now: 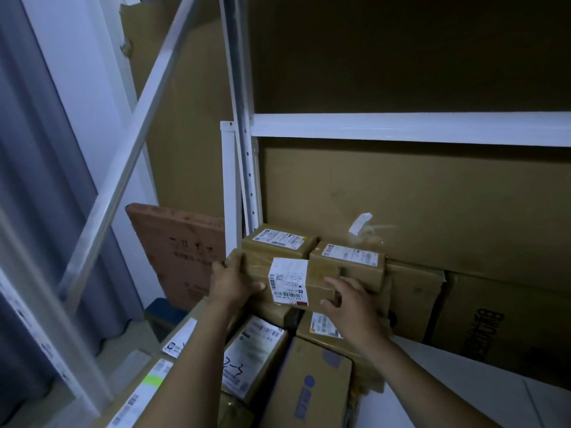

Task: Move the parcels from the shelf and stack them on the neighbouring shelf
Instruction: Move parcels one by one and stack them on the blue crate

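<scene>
- Item in hand: one long parcel (289,279), brown card, taped, with a white label wrapped over its top and front. It lies level across the top of the pile on the shelf.
- Left hand (234,281): clasps the parcel's left end, fingers wrapped over the far edge and thumb pressed to the near face.
- Right hand (346,299): grasps the right end, fingers spread over the top and thumb against the front lower edge.
- Reason for the hold, as judged: the parcel is long, so a hand at each end keeps it level and stops it swinging.
- Position relative to the grip: the parcel spans the gap between the two hands, with the label midway and uncovered.
- Neighbours: the rear parcels (278,239) sit just behind it, apparently touching its back face. The lower parcels (253,356) lie beneath and nearer the person, labels up.
- Surroundings: a white shelf beam (401,128) runs overhead. A large cardboard sheet (401,196) lines the back.
- Whether the parcel rests fully on the pile or is partly carried cannot be told.
</scene>
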